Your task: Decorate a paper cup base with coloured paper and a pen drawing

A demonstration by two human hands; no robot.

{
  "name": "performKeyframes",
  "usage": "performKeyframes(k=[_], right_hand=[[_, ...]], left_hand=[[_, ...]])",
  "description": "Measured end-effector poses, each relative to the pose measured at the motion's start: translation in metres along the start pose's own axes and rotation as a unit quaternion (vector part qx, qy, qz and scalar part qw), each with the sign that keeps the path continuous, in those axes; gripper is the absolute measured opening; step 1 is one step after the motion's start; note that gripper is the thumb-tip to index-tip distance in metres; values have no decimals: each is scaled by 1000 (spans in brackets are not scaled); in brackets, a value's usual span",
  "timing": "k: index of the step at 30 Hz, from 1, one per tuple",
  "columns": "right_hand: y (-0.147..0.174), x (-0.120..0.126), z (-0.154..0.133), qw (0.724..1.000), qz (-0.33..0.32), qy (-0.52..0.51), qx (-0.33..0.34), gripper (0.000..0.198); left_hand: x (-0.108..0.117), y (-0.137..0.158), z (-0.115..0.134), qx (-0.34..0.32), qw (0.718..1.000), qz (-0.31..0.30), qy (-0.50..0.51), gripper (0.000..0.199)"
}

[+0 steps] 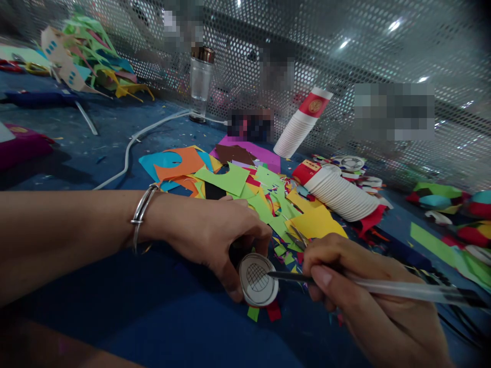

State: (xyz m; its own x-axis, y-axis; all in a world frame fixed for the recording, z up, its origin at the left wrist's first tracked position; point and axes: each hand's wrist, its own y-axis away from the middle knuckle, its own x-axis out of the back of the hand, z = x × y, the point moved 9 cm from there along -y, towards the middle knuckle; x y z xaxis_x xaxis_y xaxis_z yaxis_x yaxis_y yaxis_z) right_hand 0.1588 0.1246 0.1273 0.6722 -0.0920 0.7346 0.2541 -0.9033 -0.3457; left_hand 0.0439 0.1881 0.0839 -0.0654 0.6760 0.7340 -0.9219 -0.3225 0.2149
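My left hand [215, 232], with a silver bangle at its wrist, grips a small round white piece [256, 294] by the edge. It looks like the base of a paper cup, but its sides are hidden. Its face carries a drawn circle filled with a crossed grid of dark lines. In my right hand [356, 291] is a pen [399, 288] with a clear barrel and dark tip, closed between thumb and fingers. The tip meets the right part of the drawn grid. Under and behind both hands lie cut coloured paper scraps [226, 179].
A paper cup stack [337, 191] lies at right; another [301, 125] leans against the perforated metal screen [230, 30]. A glass bottle [200, 82], white cable [128, 153], blue glue gun [42, 97] and paper strips [95, 51] occupy the back and left of the blue table [153, 317].
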Motion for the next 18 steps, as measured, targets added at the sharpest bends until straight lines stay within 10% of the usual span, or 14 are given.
performKeyframes(k=[18], right_hand=[[2,-15,-6,996,-70,-44,-12,22]], left_hand=[[0,-1,0,-15,1000,10,-10,43]])
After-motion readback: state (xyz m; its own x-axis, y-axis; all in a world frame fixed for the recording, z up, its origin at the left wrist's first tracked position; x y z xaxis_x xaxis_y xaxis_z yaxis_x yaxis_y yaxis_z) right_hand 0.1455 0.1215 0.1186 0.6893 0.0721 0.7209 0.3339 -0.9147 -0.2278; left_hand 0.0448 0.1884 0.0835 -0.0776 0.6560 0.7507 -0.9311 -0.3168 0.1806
